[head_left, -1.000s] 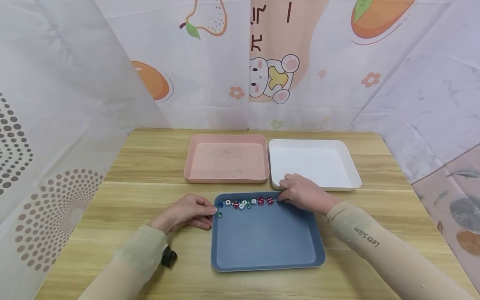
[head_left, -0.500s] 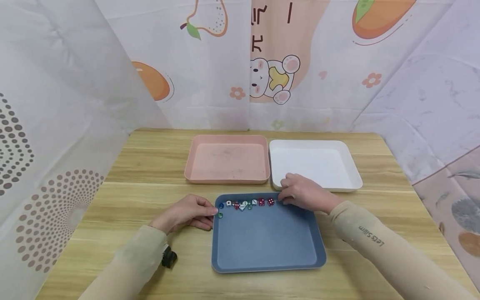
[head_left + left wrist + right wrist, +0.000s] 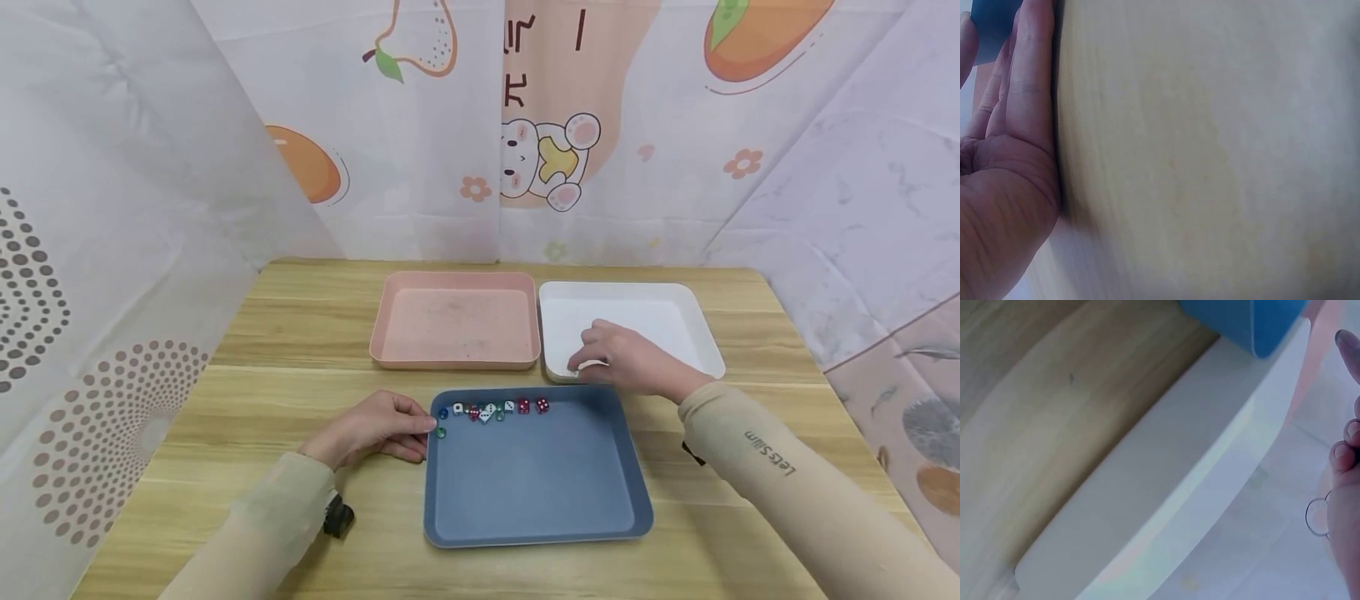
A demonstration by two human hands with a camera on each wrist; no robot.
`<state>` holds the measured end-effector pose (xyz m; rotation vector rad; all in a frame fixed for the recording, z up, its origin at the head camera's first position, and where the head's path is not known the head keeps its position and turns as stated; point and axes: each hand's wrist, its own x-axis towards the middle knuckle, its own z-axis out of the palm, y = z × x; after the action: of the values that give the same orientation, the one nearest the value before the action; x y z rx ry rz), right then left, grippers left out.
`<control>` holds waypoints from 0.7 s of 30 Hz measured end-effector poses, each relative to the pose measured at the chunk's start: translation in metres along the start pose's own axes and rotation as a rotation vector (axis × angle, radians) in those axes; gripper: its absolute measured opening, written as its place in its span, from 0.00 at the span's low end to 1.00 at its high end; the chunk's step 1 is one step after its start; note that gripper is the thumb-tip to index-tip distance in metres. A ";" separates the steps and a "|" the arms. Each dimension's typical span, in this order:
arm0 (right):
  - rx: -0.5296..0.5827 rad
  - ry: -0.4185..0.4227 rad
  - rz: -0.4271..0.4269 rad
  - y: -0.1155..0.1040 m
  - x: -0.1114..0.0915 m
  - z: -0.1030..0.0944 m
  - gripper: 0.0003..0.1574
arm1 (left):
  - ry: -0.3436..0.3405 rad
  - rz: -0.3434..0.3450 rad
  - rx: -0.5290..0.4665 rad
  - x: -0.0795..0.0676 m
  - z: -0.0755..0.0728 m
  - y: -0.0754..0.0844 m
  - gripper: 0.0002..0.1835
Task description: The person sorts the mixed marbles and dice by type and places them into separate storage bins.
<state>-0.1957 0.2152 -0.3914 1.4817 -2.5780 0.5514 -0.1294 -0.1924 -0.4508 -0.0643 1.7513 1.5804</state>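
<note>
A blue tray point(image 3: 536, 475) lies in the middle, with red and white dice point(image 3: 487, 410) and small glass marbles point(image 3: 441, 432) along its far left side. My left hand point(image 3: 382, 425) holds the tray's left wall near the far corner, thumb on the rim and fingers outside. In the left wrist view its fingers lie low beside the wood. My right hand point(image 3: 618, 358) is over the near left part of the white tray point(image 3: 637, 312), fingers bent in a pinch. A tiny pale greenish piece point(image 3: 573, 372) shows at its fingertips, mostly hidden.
A pink tray point(image 3: 455, 321) stands at the back, left of the white one. All three trays sit on a wooden table point(image 3: 300, 333) with printed cloth point(image 3: 405, 167) hanging behind. A black wrist device point(image 3: 338, 515) sits under the left sleeve.
My right hand has left the blue tray's far edge and moved away from me, over the white tray. The left hand and the visible dice and marbles stay put.
</note>
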 end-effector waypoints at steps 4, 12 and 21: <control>0.041 0.025 0.042 0.004 -0.001 -0.007 0.12 | -0.001 0.001 -0.002 -0.001 0.000 0.000 0.16; 0.081 -0.022 0.209 0.010 -0.001 -0.022 0.11 | 0.002 0.003 0.001 -0.001 0.001 0.000 0.16; 0.102 -0.060 0.351 0.022 -0.005 -0.030 0.10 | 0.005 0.006 0.004 -0.001 0.001 -0.001 0.16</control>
<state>-0.2141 0.2399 -0.3701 1.0865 -2.9175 0.6948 -0.1278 -0.1918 -0.4507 -0.0608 1.7595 1.5828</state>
